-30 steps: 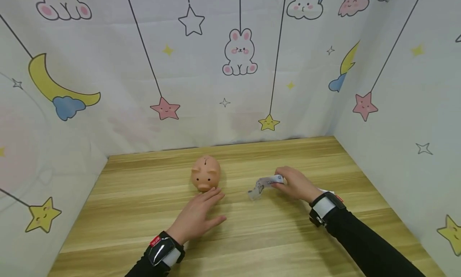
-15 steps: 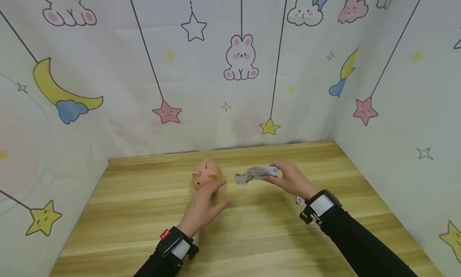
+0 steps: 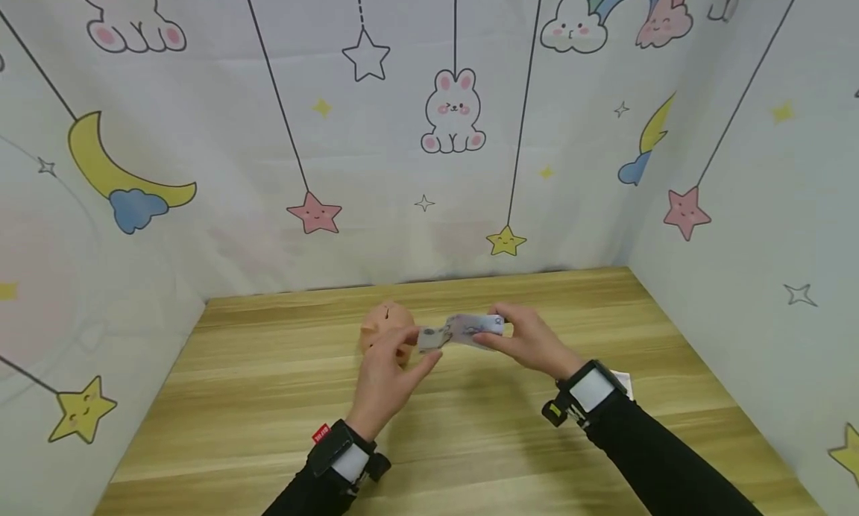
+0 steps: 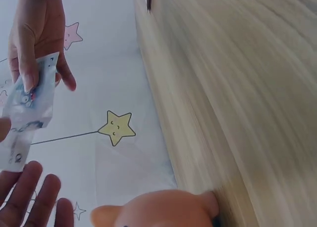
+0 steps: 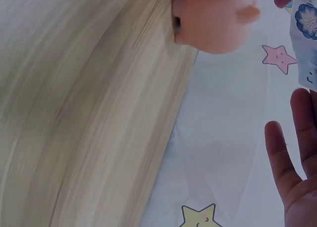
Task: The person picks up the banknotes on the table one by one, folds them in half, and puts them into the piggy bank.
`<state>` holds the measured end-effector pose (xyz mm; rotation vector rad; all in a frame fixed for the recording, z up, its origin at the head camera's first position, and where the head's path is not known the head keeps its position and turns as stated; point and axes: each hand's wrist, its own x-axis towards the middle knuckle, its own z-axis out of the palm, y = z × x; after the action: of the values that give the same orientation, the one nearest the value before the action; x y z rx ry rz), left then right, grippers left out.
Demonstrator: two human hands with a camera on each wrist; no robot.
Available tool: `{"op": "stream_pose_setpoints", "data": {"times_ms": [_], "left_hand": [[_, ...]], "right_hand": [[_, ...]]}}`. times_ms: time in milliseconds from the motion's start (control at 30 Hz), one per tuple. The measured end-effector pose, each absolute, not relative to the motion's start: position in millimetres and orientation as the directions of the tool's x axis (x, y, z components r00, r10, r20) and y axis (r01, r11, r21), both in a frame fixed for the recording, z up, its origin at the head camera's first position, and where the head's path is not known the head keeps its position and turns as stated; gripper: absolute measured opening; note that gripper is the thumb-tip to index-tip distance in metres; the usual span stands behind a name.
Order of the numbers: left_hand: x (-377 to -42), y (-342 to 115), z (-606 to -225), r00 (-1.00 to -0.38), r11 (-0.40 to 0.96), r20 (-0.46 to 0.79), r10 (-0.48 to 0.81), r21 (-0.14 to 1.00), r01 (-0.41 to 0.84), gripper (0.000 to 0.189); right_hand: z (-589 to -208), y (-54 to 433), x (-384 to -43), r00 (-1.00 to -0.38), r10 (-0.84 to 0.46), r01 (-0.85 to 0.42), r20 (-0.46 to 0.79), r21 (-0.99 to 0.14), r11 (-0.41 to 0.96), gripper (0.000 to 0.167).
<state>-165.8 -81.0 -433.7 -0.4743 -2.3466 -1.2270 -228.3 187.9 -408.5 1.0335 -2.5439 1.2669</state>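
A crumpled, folded banknote (image 3: pixel 470 328) is held up above the table. My right hand (image 3: pixel 535 342) pinches its right end between thumb and fingers. My left hand (image 3: pixel 384 382) reaches to the other end, thumb and index finger apart on either side of the note; whether they touch it I cannot tell. A peach-coloured piggy bank (image 3: pixel 387 317) with a slot on top stands just behind the left hand, its face mostly covered by the fingers. In the right wrist view the piggy bank (image 5: pixel 215 22) stands upright on the wood, and a blue flower print shows on the note (image 5: pixel 306 24).
Partly under the right wrist, a whitish piece of paper (image 3: pixel 624 384) lies on the wood-grain table (image 3: pixel 268 397). Printed cloth walls (image 3: pixel 376 158) with stars and rabbits rise at the back and both sides.
My right hand has brought the banknote leftward and up, and its loose end has straightened out. My left hand has moved from in front of the piggy bank rightward to the note's end.
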Motion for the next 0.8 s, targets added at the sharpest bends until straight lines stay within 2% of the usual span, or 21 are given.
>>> {"op": "stream_pose_setpoints", "data": {"times_ms": [167, 333, 567, 800], "left_hand": [[-167.6, -78.6, -434.9, -0.785, 0.549, 0.619, 0.021, 0.65, 0.526, 0.012], [-168.9, -79.2, -435.0, -0.757, 0.567, 0.654, -0.011, 0.627, 0.534, 0.014], [-170.3, -80.3, -436.0, -0.745, 0.554, 0.667, -0.015, 0.626, 0.549, 0.017], [-171.3, -83.3, -434.0, -0.746, 0.537, 0.666, -0.013, 0.634, 0.556, 0.018]], "right_hand": [[-410.3, 179.9, -228.3, -0.767, -0.524, -0.603, 0.371, -0.696, 0.39, 0.02], [-412.9, 175.8, -229.5, -0.781, -0.519, -0.582, 0.348, -0.708, 0.401, 0.02], [-412.4, 178.5, -225.5, -0.804, -0.501, -0.555, 0.322, -0.709, 0.435, 0.03], [-409.5, 181.5, -226.4, -0.786, -0.492, -0.586, 0.373, -0.702, 0.404, 0.01]]}}
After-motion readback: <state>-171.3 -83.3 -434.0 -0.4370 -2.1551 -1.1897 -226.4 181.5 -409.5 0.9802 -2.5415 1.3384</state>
